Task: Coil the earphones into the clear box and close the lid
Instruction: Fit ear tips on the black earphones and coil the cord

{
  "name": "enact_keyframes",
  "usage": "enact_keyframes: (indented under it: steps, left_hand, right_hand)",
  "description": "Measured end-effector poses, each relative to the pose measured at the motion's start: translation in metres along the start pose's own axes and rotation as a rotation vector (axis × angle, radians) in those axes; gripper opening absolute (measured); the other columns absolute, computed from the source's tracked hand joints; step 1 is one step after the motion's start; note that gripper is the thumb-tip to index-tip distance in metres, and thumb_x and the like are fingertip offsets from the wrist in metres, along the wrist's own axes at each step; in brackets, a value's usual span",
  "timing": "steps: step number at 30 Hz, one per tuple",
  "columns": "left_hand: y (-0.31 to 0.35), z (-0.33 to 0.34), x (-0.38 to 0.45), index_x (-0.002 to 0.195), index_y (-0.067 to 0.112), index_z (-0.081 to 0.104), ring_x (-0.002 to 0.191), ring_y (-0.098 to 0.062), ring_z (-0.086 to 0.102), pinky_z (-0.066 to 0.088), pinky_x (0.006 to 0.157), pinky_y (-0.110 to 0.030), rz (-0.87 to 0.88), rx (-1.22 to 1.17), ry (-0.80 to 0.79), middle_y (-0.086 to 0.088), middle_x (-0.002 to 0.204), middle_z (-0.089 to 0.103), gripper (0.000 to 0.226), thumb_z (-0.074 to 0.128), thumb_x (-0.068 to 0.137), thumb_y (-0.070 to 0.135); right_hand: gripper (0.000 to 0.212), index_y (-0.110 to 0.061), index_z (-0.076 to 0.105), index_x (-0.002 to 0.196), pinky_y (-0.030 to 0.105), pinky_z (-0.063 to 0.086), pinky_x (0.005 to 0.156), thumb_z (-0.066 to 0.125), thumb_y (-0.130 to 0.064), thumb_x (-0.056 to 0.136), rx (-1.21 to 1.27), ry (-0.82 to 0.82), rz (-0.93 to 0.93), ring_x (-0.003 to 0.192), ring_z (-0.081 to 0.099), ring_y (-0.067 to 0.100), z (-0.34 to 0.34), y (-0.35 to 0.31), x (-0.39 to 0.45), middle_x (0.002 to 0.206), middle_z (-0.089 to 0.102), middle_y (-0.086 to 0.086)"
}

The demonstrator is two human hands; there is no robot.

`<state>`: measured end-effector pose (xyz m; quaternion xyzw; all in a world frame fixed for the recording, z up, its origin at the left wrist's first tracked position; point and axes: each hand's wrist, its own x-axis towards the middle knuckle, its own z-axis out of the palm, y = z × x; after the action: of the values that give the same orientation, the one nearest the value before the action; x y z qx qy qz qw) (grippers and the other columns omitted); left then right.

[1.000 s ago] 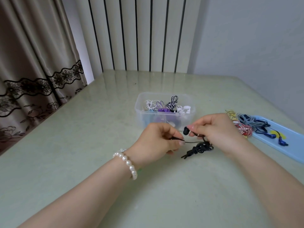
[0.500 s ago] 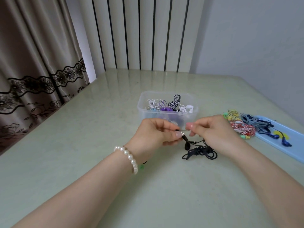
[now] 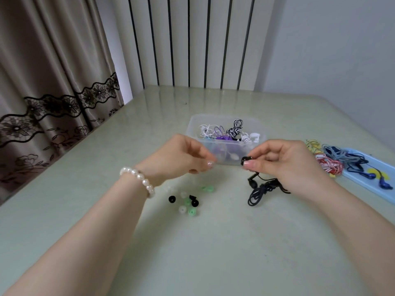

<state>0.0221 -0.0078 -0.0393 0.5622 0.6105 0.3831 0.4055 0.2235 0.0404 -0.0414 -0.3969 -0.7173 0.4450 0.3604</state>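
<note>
My right hand [image 3: 284, 163] pinches a black earbud [image 3: 246, 160] between thumb and fingers, just in front of the clear box [image 3: 222, 116]. The rest of the black earphone cable [image 3: 259, 190] hangs from that hand in a loose bunch down onto the table. My left hand [image 3: 179, 155] hovers left of the box with its fingers curled and its thumb against them. It is blurred and nothing shows in it. The box is open and holds several coiled earphones in white, purple and black-and-white.
Several small ear tips [image 3: 188, 202] in black, green and white lie on the table below my left hand. A blue tray-like lid [image 3: 376, 165] at the right edge carries blue earphones [image 3: 372, 175]. Red-white [image 3: 329, 166], grey and yellow earphone bundles lie beside it. A curtain hangs at left.
My left hand has let go of the black cable and moved left, uncovering the ear tips on the table. My right hand has lifted the earbud up in front of the box.
</note>
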Motion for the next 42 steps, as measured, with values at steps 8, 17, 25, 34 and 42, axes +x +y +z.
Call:
enact_keyframes:
  steps: [8, 17, 25, 34, 42]
  left_hand:
    - [-0.002, -0.027, -0.012, 0.069, 0.016, 0.073, 0.04, 0.005, 0.046, 0.03, 0.044, -0.003, -0.024, 0.446, -0.098, 0.017, 0.039, 0.054, 0.011, 0.079, 0.067, 0.006]
    - [-0.013, -0.015, -0.005, 0.069, 0.023, 0.074, 0.042, 0.004, 0.045, 0.031, 0.044, -0.008, -0.028, 0.625, -0.21, 0.018, 0.041, 0.054, 0.007, 0.079, 0.067, 0.018]
    - [-0.015, -0.012, -0.004, 0.067, 0.027, 0.067, 0.048, 0.002, 0.048, 0.041, 0.054, -0.016, -0.021, 0.68, -0.25, 0.017, 0.049, 0.058, 0.014, 0.069, 0.078, 0.018]
    - [-0.009, -0.01, -0.005, 0.076, 0.024, 0.057, 0.056, 0.003, 0.051, 0.042, 0.056, -0.016, 0.051, 0.664, -0.188, 0.015, 0.066, 0.058, 0.013, 0.058, 0.087, 0.016]
    - [-0.01, 0.015, 0.002, 0.07, 0.011, 0.054, 0.052, -0.004, 0.061, 0.048, 0.051, -0.017, 0.093, 0.117, 0.03, -0.002, 0.068, 0.067, 0.019, 0.061, 0.084, -0.001]
  right_hand:
    - [0.019, -0.018, 0.067, 0.077, 0.011, 0.044, 0.06, 0.074, -0.002, 0.068, -0.05, -0.013, -0.005, 0.064, 0.057, 0.012, 0.004, 0.004, 0.0, 0.074, 0.07, 0.017]
    - [0.015, -0.011, 0.069, 0.077, 0.009, 0.046, 0.055, 0.071, 0.003, 0.071, -0.014, -0.006, 0.004, 0.054, 0.06, 0.007, 0.006, 0.004, 0.001, 0.061, 0.07, -0.004]
    - [0.01, -0.006, 0.068, 0.08, 0.009, 0.046, 0.053, 0.063, 0.002, 0.079, 0.041, -0.014, 0.025, 0.046, 0.055, 0.003, 0.001, 0.002, 0.001, 0.061, 0.068, 0.001]
    - [0.007, -0.004, 0.068, 0.084, 0.006, 0.045, 0.055, 0.064, -0.001, 0.079, 0.044, 0.043, 0.073, 0.052, 0.058, 0.002, -0.001, 0.006, 0.003, 0.067, 0.068, 0.007]
    - [0.02, -0.019, 0.068, 0.07, 0.012, 0.048, 0.059, 0.069, 0.001, 0.075, -0.03, 0.079, 0.035, 0.058, 0.062, 0.01, 0.001, 0.009, 0.003, 0.065, 0.07, -0.005]
